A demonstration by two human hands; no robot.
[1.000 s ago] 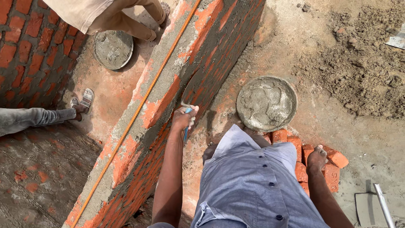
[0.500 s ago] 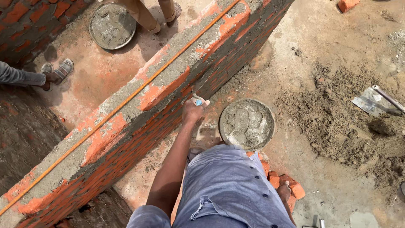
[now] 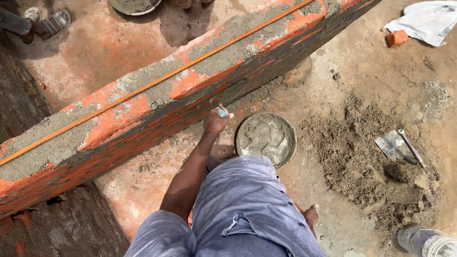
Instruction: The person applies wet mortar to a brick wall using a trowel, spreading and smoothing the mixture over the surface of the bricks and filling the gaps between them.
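Note:
My left hand (image 3: 215, 123) is shut on the blue-and-white handle of a trowel (image 3: 223, 112), held against the near face of an orange brick wall (image 3: 143, 128). The trowel's blade lies on the wet grey mortar on that face. Grey mortar covers the wall top, and an orange string line (image 3: 157, 82) runs along it. A round pan of wet mortar (image 3: 266, 138) sits on the ground just right of this hand. My right hand (image 3: 312, 216) hangs low beside my grey-blue shirt, mostly hidden, with nothing seen in it.
A sand and mortar heap (image 3: 376, 176) lies to the right with a metal spade (image 3: 397, 145) on it. Behind the wall are a second pan (image 3: 133, 4) and another person's sandalled feet (image 3: 50, 24). A white sack (image 3: 428, 19), brick piece (image 3: 397, 38) and plastic bottle (image 3: 428, 242) lie nearby.
The view has swung along the wall. My left hand keeps the trowel at the wall face. My right hand has come off the stacked bricks, which are now out of sight.

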